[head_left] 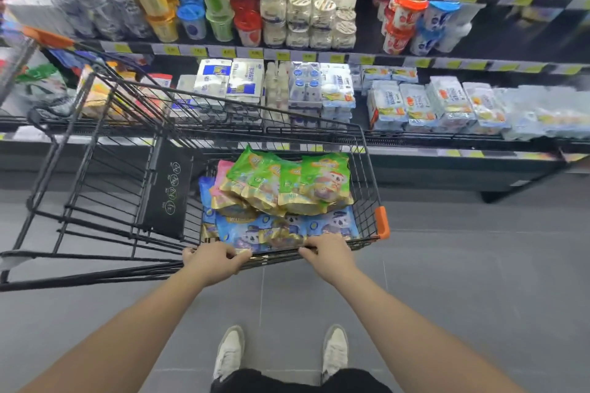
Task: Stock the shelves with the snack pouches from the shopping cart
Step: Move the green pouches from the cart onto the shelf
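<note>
Left hand (212, 260): curled over the near top rail of the black wire shopping cart (367, 166), gripping it, knuckles up.
Right hand (329, 252): gripping the same rail further right, fingers wrapped over it, not far from the orange plastic corner bumper (382, 222).
Green foil snack pouches (287, 179): heaped on top inside the cart basket, gold bottom edges toward the hands.
Blue foil snack pouches (281, 228): lying beneath the green ones, just beyond the gripped rail.
Pink foil snack pouch (223, 172): tucked at the left edge of the heap, partly covered by green.
Black flat seat panel (167, 191): upright at the left side of the basket.
Dark store shelves (319, 56): directly beyond the cart, lined with yellow price tags, stocked with cups, bottles and wrapped multipacks.
White shoes (228, 351): on the grey tiled floor (463, 265), below the arms.
</note>
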A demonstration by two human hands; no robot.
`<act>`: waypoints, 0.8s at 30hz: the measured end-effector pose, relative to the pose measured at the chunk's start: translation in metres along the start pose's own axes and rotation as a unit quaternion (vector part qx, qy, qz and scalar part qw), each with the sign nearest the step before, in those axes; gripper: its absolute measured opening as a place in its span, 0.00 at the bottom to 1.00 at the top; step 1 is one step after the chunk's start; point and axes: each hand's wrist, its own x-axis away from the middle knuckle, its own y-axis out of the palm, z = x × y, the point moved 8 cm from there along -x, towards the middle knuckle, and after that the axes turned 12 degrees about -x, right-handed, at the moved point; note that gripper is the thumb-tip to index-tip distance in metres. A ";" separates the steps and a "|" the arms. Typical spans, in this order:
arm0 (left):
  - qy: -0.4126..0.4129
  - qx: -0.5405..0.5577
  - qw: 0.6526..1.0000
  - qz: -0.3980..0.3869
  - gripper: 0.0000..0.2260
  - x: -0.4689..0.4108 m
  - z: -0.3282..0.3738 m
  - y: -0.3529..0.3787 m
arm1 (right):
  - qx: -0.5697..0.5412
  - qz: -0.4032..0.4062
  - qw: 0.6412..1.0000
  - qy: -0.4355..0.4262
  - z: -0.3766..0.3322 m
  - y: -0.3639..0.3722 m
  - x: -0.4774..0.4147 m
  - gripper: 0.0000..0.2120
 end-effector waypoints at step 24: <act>-0.024 0.007 1.000 0.006 0.29 0.007 0.178 0.001 | 0.050 0.005 0.998 0.042 0.138 -0.109 -0.003 0.17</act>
